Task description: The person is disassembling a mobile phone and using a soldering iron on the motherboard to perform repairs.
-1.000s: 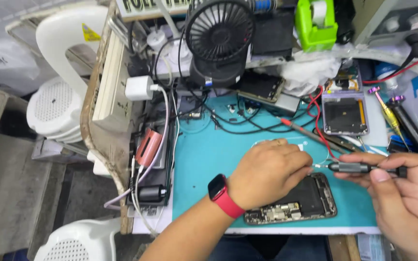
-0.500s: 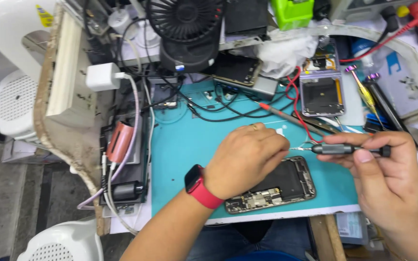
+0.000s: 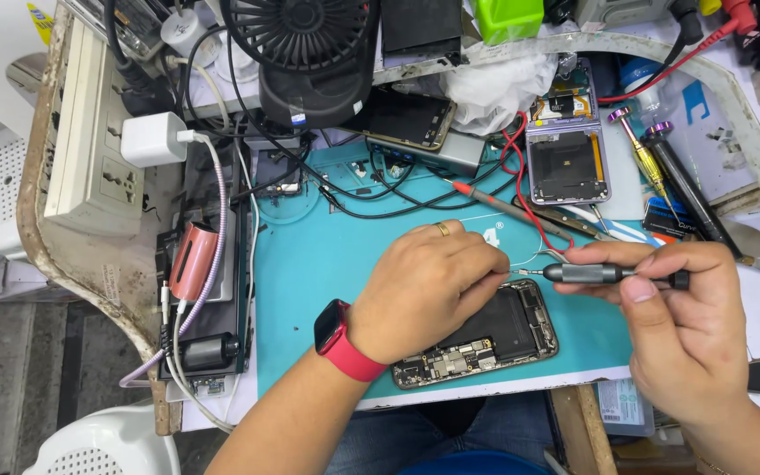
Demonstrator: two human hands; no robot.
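Note:
An opened phone (image 3: 494,339) with its circuit board and battery showing lies on a teal work mat (image 3: 310,264). My left hand (image 3: 428,286), with a red watch on the wrist and a ring, rests over the phone's upper left part, fingers pinched at the tip of a grey precision screwdriver (image 3: 604,274). My right hand (image 3: 683,321) holds that screwdriver level just above the phone's top right corner, its bit pointing left toward my left fingers. Whether anything small sits between those fingertips is hidden.
A second opened phone (image 3: 567,145) lies at the back right beside two more screwdrivers (image 3: 661,171) and a red probe (image 3: 503,204) with its lead. A black fan (image 3: 305,53), a power strip (image 3: 90,132) with a white charger (image 3: 153,139), and tangled cables crowd the back and left.
The view has moved closer and shifted a little left. Both hands keep their hold at the phone, the screwdriver tip staying at my left fingers.

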